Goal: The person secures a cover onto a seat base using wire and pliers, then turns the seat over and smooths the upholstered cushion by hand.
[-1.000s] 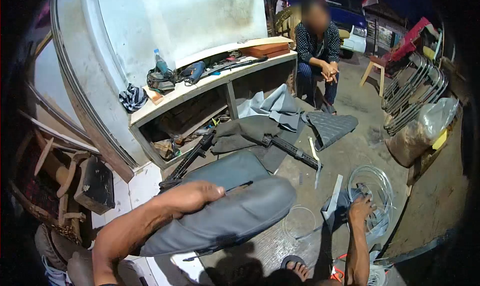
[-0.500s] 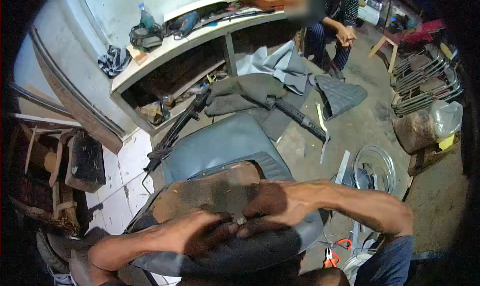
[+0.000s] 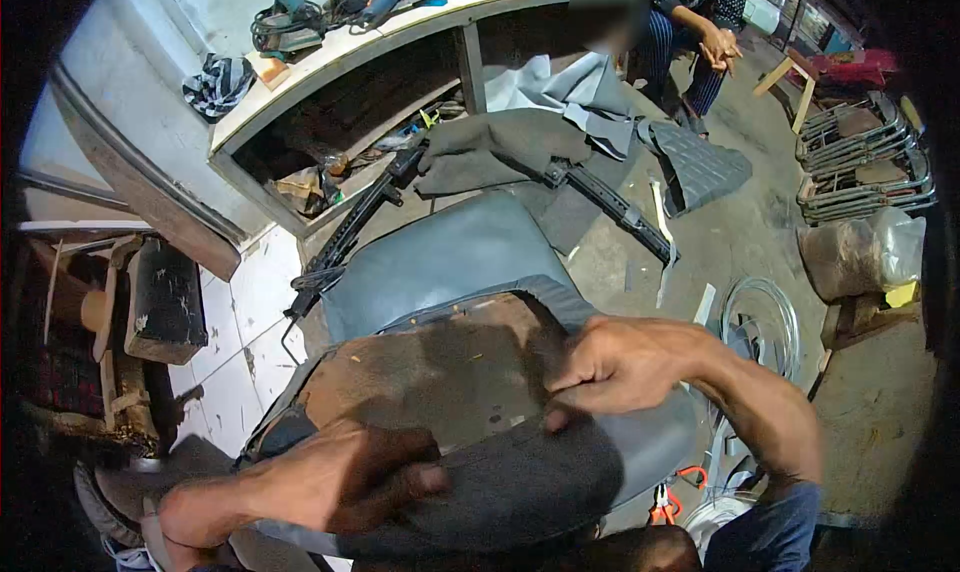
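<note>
In front of me lies an upturned seat cushion with a worn brown board [image 3: 420, 382] for its underside and a black cover [image 3: 520, 482] along the near edge. My left hand [image 3: 365, 472] rests over the near left part of the cover, fingers curled in. At the right end of the board is my right hand [image 3: 625, 367], its thumb and forefinger closed at the cover's edge. Whatever either hand grips is too small or hidden to make out. Beyond the board sits a smooth grey-blue seat piece [image 3: 440, 257].
Long black metal parts [image 3: 365, 217] lie past the seat on both sides. Pliers with red handles [image 3: 663, 507] and coiled clear tubing [image 3: 760, 317] are at the right. A seated person [image 3: 690, 32] has clasped hands at the back. Power tools [image 3: 370, 2] stand on the shelf.
My hands were together at the middle of the near edge and have come apart, the left drawing left, the right moving right and away. The view has tilted downward slightly.
</note>
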Demonstrator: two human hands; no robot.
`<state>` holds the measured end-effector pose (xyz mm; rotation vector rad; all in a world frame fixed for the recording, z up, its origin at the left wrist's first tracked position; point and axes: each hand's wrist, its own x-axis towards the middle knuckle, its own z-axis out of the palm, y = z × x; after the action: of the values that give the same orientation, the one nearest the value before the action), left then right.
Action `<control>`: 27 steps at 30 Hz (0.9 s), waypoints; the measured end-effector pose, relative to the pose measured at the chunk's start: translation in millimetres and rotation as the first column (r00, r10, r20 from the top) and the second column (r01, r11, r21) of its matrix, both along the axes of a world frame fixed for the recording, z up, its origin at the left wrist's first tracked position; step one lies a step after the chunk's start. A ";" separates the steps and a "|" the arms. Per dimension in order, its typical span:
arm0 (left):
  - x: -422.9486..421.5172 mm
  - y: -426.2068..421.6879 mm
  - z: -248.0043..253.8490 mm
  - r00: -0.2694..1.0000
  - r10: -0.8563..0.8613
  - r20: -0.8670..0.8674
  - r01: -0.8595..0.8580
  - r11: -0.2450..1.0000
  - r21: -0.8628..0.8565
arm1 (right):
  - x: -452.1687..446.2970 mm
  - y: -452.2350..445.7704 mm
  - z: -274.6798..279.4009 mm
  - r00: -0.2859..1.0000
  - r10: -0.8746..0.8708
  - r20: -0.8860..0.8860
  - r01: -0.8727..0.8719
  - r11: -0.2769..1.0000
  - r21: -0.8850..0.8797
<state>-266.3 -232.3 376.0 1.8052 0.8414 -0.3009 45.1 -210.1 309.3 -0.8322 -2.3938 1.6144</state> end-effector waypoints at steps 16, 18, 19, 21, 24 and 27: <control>-9.5 23.9 -19.0 0.980 0.157 0.120 -0.165 0.984 0.062 | -40.9 29.4 39.9 0.974 0.136 0.181 -0.113 0.984 -0.135; -14.4 24.9 -17.6 0.968 0.146 0.206 -0.166 0.983 0.084 | -36.6 41.3 44.3 0.952 0.170 0.255 -0.141 0.982 -0.127; -15.8 29.7 -16.0 0.976 0.143 0.165 -0.155 0.986 0.066 | -35.5 47.4 45.0 0.950 0.164 0.266 -0.130 0.981 -0.141; -18.9 36.0 -13.2 0.985 0.131 0.112 -0.136 0.990 0.034 | -31.1 50.3 34.0 0.982 0.115 0.148 -0.096 0.987 -0.125; -19.5 44.7 -12.8 0.972 0.148 0.184 -0.153 0.988 0.016 | -32.4 59.9 39.6 0.959 0.125 0.253 -0.096 0.988 -0.122; -13.8 55.0 -15.4 0.969 -0.069 0.237 -0.035 0.912 0.409 | -30.3 61.4 32.7 0.971 0.084 0.224 -0.082 0.996 -0.019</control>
<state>-280.0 -177.2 360.6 2.1874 0.7485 0.1038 14.9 -148.7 342.1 -0.9774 -2.6079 1.6427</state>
